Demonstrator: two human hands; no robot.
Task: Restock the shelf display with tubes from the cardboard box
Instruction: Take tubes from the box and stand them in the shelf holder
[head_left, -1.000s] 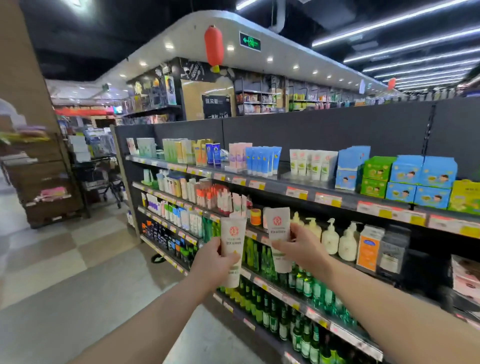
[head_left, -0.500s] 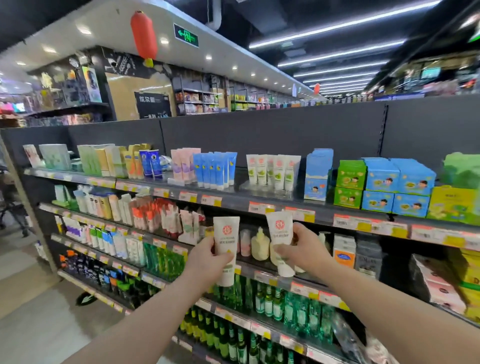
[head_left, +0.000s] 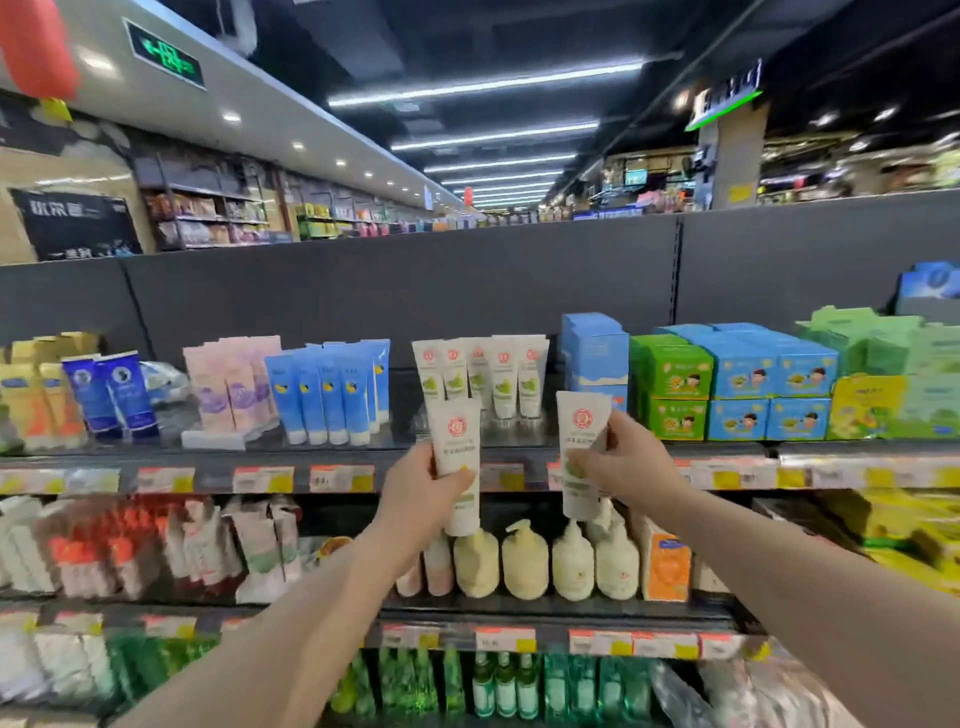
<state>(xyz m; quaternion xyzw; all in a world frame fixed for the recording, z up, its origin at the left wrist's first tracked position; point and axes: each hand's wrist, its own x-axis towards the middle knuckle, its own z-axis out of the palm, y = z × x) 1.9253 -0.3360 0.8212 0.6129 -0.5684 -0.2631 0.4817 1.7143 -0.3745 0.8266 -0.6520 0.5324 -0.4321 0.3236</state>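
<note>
Change: within the last second both hands have risen from the level of the pump bottles (head_left: 524, 564) to the front edge of the top shelf (head_left: 332, 451), and the view has turned to face the display squarely.
Meaning: the two tubes now hang just in front of the row of matching tubes (head_left: 483, 374). Placing looks like the next step, and nothing is set down yet.
Left hand (head_left: 421, 493): fingers curled round the lower half of the left tube (head_left: 457, 441).
Right hand (head_left: 626, 467): thumb and fingers pinching the right tube (head_left: 581, 431) from its right side.
Position: both tubes are in the air and well apart from each other, one before each end of the matching row.
Orientation: long axes near vertical, with the flat crimped ends up and the cap ends down. The red round logos face the camera, as in the shelved row.
Cardboard box: not in view.
</note>
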